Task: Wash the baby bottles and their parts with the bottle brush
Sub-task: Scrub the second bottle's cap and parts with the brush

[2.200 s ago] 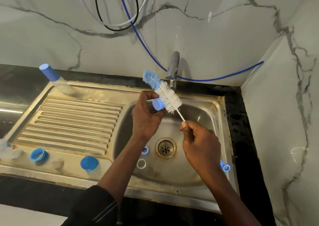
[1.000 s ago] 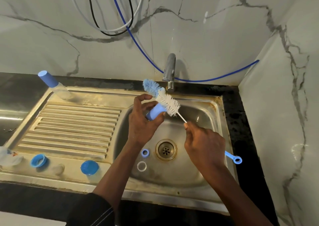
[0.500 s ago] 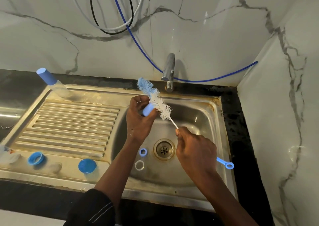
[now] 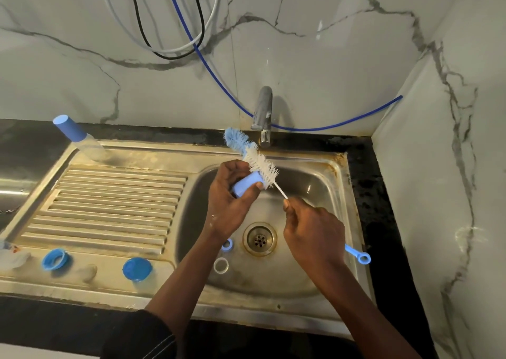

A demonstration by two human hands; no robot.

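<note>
Left hand (image 4: 230,202): your fingers curl round a blue cap (image 4: 246,184), held over the sink (image 4: 339,191).
Right hand (image 4: 315,232): you grip the brush (image 4: 261,167) by its stem; the looped handle end sticks out past your wrist.
Brush: white bristles touch the cap's end, blue tip just below the tap (image 4: 264,112).
Bottle (image 4: 82,142): capped, at the drainboard's back left corner.
Basin floor: blue ring (image 4: 226,245) and white ring (image 4: 221,265) lie left of the drain.
</note>
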